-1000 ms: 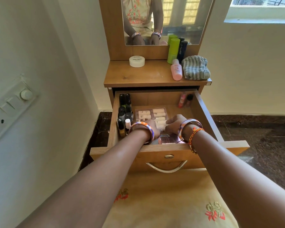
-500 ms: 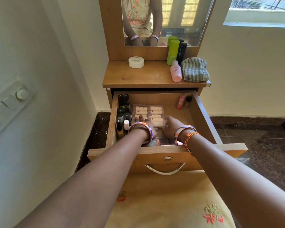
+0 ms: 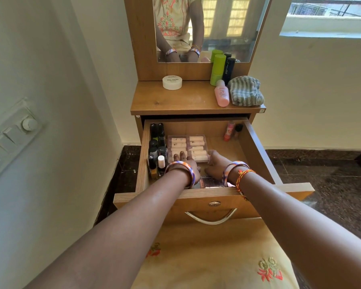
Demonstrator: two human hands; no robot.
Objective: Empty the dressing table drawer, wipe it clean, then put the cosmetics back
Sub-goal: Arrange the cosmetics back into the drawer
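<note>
The wooden drawer (image 3: 256,147) of the dressing table is pulled out. A clear box of pale cosmetic tubes (image 3: 196,142) lies on its floor near the middle. My left hand (image 3: 186,163) rests with straight fingers on the box's near left part. My right hand (image 3: 216,165) curls round the box's near right corner. Several dark nail polish bottles (image 3: 156,147) stand along the left wall. A pink tube (image 3: 228,131) and a small dark bottle (image 3: 238,129) stand in the back right corner. A shiny compact (image 3: 212,182) lies under my wrists, mostly hidden.
On the tabletop sit a white jar (image 3: 172,82), a green bottle (image 3: 217,68), a black bottle (image 3: 228,67), a pink bottle (image 3: 221,93) and a folded striped cloth (image 3: 246,91). A wall with a switch panel (image 3: 13,132) is close on the left.
The clear box, tilted a second ago, now lies square and slightly farther back in the drawer. Both hands have stayed at its near edge.
</note>
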